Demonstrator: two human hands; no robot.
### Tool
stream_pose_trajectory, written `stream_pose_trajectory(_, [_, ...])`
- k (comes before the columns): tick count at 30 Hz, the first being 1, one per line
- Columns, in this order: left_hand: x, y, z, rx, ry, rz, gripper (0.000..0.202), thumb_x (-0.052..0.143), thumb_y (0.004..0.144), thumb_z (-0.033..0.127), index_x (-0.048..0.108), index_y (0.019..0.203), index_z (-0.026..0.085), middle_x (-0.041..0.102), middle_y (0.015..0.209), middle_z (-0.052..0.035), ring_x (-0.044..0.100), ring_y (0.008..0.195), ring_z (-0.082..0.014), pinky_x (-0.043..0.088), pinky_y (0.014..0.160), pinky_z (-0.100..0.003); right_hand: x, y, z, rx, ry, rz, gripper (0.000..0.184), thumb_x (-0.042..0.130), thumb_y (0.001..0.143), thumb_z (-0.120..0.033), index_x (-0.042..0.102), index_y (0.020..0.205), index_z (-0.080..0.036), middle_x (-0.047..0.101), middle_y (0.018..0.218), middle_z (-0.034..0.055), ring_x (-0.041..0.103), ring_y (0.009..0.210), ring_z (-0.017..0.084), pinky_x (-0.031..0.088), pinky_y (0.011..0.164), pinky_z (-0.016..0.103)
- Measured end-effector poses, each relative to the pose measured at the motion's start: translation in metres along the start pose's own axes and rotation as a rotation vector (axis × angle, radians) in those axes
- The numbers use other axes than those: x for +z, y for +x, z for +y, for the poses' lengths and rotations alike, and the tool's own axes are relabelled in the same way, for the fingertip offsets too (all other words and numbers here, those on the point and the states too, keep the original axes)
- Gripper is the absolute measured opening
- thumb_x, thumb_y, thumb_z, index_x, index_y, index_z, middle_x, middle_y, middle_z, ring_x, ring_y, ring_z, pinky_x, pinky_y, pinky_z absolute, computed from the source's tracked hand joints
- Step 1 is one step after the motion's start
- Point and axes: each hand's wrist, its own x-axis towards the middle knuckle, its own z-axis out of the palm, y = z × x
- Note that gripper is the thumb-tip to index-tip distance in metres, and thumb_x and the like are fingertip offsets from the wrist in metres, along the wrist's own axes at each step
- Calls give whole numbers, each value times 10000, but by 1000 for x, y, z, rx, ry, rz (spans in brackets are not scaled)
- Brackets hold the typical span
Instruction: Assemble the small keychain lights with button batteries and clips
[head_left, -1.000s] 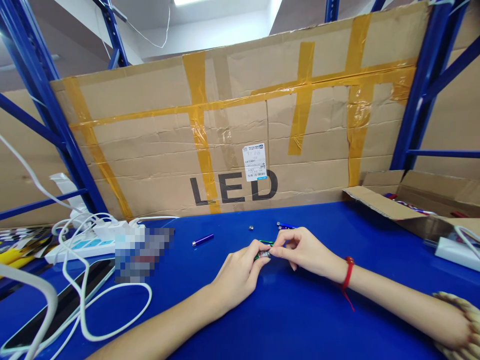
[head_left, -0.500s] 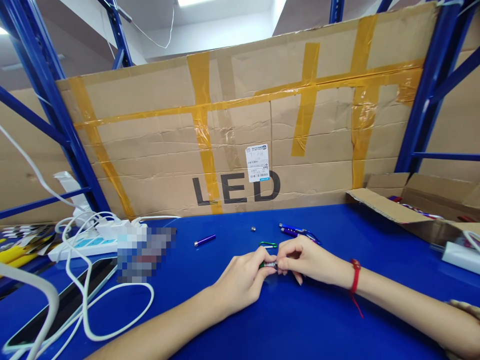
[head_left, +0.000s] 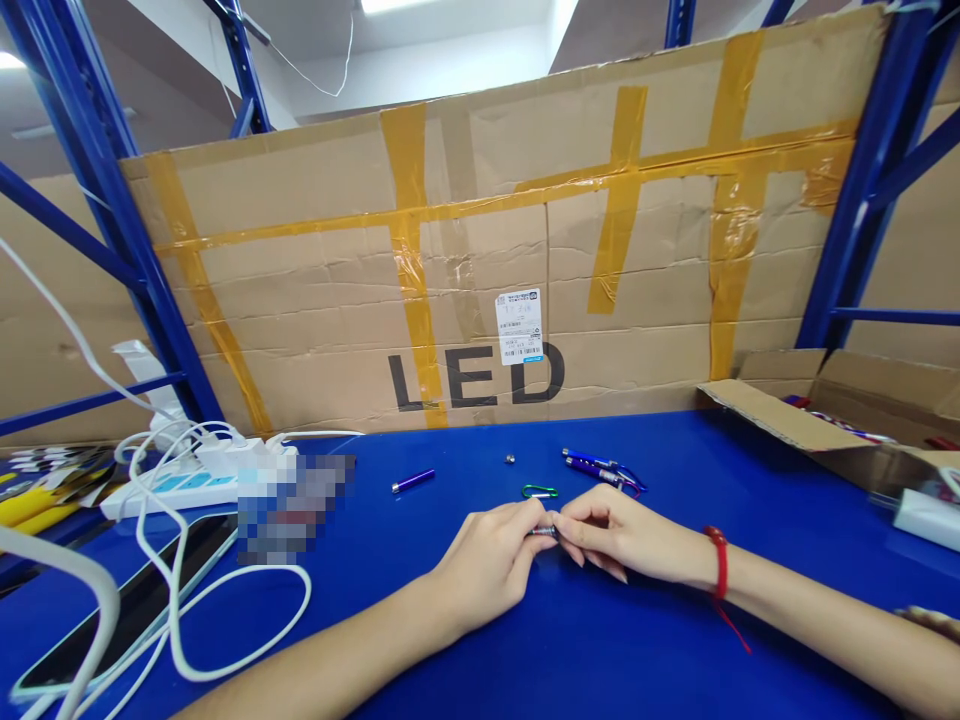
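1. We see the left hand [head_left: 495, 555] holding a small cylinder [head_left: 543, 531] in a narrow grip between thumb and forefinger, low over the table [head_left: 615, 650].
2. The right hand [head_left: 615, 530] pinches the cylinder's other end; its fingertips hide whether a separate small part sits there, so we cannot tell.
3. For good control, we would judge it best to keep the left grip firm, hold both ends in one line, and apply light, even pressure without tilting.
4. We note the materials: the cylinder looks dark, with a metallic glint; just beyond it lies a glossy green carabiner [head_left: 540, 492], an elongated loop.
5. Farther back we find a tiny silvery piece [head_left: 510, 459], a slim, shiny purple tube [head_left: 413, 481] and blue and purple pen-like tubes [head_left: 592, 467], all on the smooth blue tabletop.
6. Behind stands creased, taped cardboard [head_left: 337, 310].
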Motion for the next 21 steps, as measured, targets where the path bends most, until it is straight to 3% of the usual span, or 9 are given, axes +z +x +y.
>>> stream_pose_trajectory(9, [2,2,2,-71,-20,35,147,395,890,186,522,961,204,656,976,-31,612,879,-161,464,770,-262,0,2,4,6,17,52,479,497,782,-561,524,569,-133,429,457,-36,390,351,49,269,378,165])
stream_pose_trajectory(15, [3,2,-1,-49,26,31,268,371,838,94,551,1001,206,650,966,-29,601,890,-166,471,789,-278,9,0,-3,-18,-77,-46,457,489,810,-512,651,657,-114,493,523,-6,429,379,51,342,391,160])
stream_pose_trajectory(21, [2,3,0,-91,29,24,341,365,787,40,536,1032,205,640,1013,-34,593,907,-166,469,796,-280,12,2,0,-25,-110,50,442,494,810,-507,667,688,-120,507,502,-2,427,372,60,344,380,163])
